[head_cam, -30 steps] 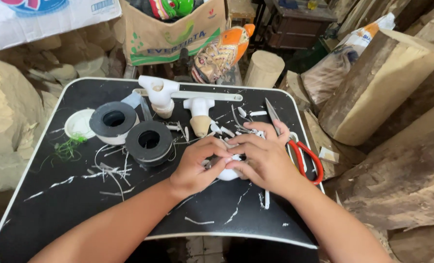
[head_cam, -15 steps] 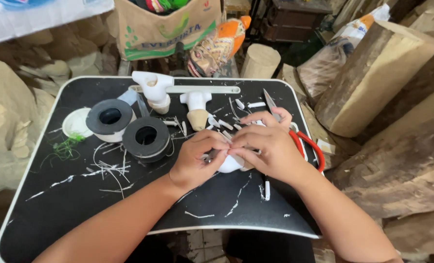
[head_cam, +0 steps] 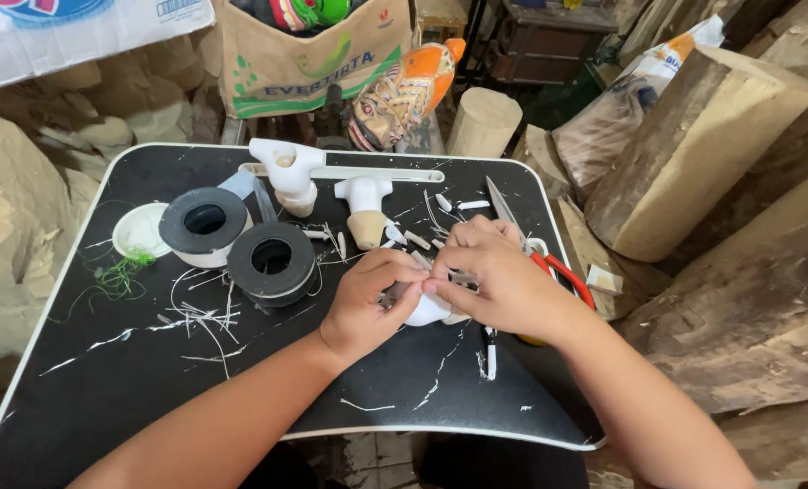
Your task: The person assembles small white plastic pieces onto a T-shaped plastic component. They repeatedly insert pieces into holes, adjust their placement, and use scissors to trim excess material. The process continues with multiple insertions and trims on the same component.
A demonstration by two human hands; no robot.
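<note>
Both your hands meet at the centre of the frame, pinched together on a small white rounded piece.

Your left hand (head_cam: 365,299) and right hand (head_cam: 495,276) close on the small white rounded piece (head_cam: 425,311) and a thin grey strip over the black tray table (head_cam: 105,407). White shavings lie around, so some trimming seems done; the two black tape rolls (head_cam: 241,244) and red-handled scissors (head_cam: 549,263) lie untouched.

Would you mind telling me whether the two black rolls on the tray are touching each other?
Cannot tell. In the head view the left roll and the nearer roll overlap at their edges, so neither contact nor a gap shows plainly on the black tray.
</note>
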